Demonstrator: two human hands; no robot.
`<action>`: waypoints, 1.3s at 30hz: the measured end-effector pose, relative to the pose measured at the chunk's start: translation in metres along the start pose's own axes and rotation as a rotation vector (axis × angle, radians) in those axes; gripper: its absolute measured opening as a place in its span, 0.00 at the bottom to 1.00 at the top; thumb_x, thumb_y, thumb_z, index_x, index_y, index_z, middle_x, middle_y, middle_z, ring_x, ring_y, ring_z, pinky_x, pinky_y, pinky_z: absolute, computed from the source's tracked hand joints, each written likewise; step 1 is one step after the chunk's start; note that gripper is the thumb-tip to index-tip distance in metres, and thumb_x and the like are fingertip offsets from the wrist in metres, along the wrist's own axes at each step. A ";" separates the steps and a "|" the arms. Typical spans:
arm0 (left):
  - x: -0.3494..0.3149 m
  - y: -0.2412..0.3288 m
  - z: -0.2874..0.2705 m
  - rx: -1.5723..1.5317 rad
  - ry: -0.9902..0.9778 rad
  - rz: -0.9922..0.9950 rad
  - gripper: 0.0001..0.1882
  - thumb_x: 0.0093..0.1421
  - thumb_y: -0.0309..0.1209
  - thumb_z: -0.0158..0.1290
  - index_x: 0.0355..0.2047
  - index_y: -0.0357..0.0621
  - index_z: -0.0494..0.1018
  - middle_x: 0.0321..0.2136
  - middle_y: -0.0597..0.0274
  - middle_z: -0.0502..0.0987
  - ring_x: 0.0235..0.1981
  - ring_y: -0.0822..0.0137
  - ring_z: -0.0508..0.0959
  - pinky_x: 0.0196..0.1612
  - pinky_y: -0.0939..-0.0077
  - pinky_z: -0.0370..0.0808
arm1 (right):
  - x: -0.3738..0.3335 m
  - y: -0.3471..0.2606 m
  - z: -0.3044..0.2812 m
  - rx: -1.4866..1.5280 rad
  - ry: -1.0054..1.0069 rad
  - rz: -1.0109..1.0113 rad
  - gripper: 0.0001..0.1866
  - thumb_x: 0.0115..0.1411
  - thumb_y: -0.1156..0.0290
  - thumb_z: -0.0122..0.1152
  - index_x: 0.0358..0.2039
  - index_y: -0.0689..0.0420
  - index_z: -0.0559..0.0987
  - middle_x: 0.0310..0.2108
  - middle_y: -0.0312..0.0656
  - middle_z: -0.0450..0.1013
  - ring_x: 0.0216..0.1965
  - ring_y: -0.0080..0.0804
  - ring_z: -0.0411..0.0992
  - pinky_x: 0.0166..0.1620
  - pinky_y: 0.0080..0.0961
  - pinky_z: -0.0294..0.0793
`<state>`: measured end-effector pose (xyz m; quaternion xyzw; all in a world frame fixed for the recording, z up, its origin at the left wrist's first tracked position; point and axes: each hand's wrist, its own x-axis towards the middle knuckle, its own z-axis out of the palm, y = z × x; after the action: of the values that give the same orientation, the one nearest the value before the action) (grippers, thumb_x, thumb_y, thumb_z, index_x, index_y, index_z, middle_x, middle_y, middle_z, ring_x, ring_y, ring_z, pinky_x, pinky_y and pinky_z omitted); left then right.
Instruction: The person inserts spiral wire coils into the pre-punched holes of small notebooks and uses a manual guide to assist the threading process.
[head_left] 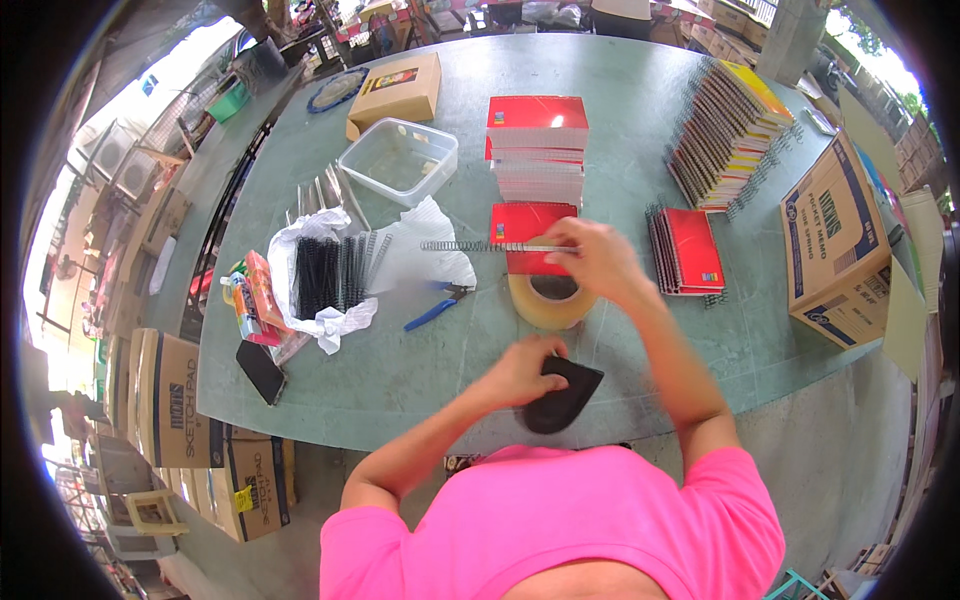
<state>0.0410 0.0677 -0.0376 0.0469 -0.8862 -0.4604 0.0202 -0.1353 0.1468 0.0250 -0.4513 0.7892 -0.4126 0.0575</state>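
My right hand point(598, 262) is closed in a pinch on one end of a dark spiral binding coil point(455, 245). The coil stretches leftward across a red-covered notebook point(535, 215). Just nearer than that notebook, a roll of clear tape point(527, 300) lies on the table. Close to the near edge, my left hand point(523, 378) grips a black flat piece with a rounded side point(568, 400); what it is I cannot make out. To the left, a bundle of black coils point(330, 275) sits in crumpled white paper, beside blue-handled pliers point(432, 315).
A stack of red notebooks point(537, 125) stands behind. At right are spiral-bound notebooks point(690, 250), a taller bound pile point(725, 140) and a cardboard box point(835, 240). At left are a clear plastic tub point(400, 165), a brown box point(400, 90) and a black phone point(260, 372).
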 end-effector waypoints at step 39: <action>0.044 0.048 -0.084 -0.112 0.749 0.155 0.23 0.54 0.23 0.53 0.51 0.52 0.71 0.35 0.50 0.76 0.38 0.55 0.76 0.45 0.69 0.70 | -0.033 0.063 0.011 0.822 0.003 0.183 0.10 0.57 0.70 0.60 0.39 0.58 0.79 0.28 0.27 0.73 0.29 0.13 0.67 0.34 0.14 0.67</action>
<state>0.0011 0.0220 0.0493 0.1433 -0.7919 -0.4563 0.3796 -0.1530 0.1808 -0.0355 -0.3182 0.5960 -0.6869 0.2679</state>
